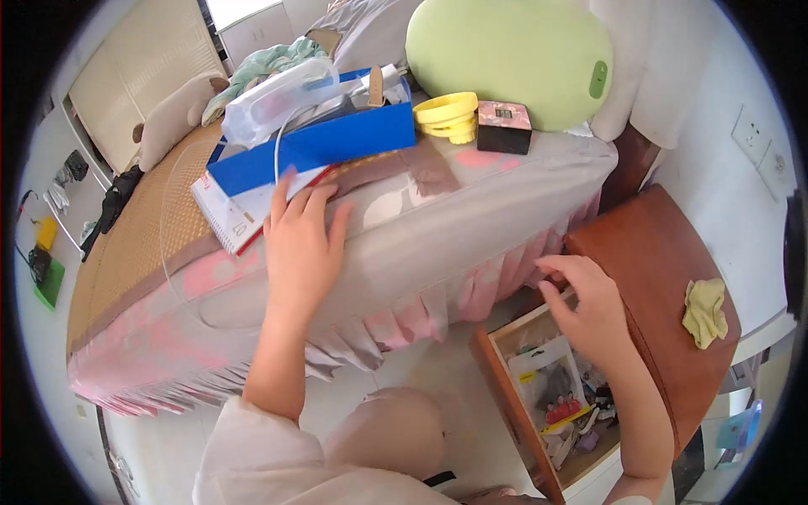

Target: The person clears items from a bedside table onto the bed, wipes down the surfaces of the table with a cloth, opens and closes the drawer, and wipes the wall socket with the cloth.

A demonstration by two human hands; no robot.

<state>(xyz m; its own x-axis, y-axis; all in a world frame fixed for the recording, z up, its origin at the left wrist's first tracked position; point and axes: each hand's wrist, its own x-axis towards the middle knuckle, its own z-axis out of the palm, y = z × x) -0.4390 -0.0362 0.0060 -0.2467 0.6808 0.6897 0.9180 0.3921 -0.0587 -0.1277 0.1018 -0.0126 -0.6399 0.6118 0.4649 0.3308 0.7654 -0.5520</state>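
My left hand (301, 240) reaches over the bed's edge with its fingers apart. Its fingertips are close to a white cable (278, 151) hanging from a blue box (316, 147); whether they touch it I cannot tell. Under the box's front lies a spiral-bound calendar (227, 220). The box holds a clear plastic container (278, 101), a tan strap (375, 87) and other small items. My right hand (589, 307) hovers above an open drawer (505, 396), fingers curved and apart, with nothing visible in them. Packets and small loose items fill the drawer.
On the bed (379, 244), yellow ring-shaped items (446, 116) and a small black-and-pink box (504, 128) stand beside a large green cushion (509, 63). A crumpled yellow-green cloth (705, 313) lies on the brown nightstand (652, 252). A wall socket (752, 139) is at right.
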